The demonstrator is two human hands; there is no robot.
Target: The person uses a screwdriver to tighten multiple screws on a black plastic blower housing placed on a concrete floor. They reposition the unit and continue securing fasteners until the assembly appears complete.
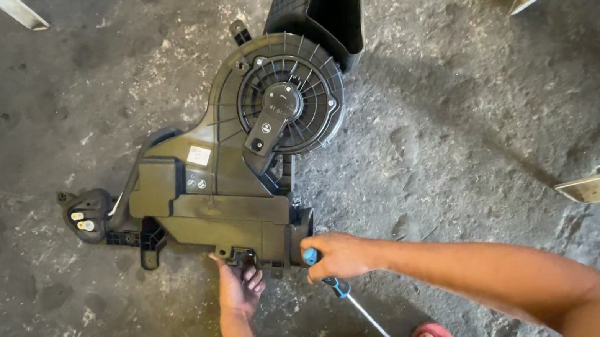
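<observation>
Blower housing (232,177): black plastic, round fan cage at far end, long axis running up and right away from the fingers, near edge touching both hands on concrete floor (465,131)
Right hand (338,254): closed round blue-handled screwdriver (347,293), shaft trailing back toward the person
Left hand (239,281): nearer the bottom clip, fingers curled loosely against the housing's lower edge, gripping nothing that can be made out
</observation>
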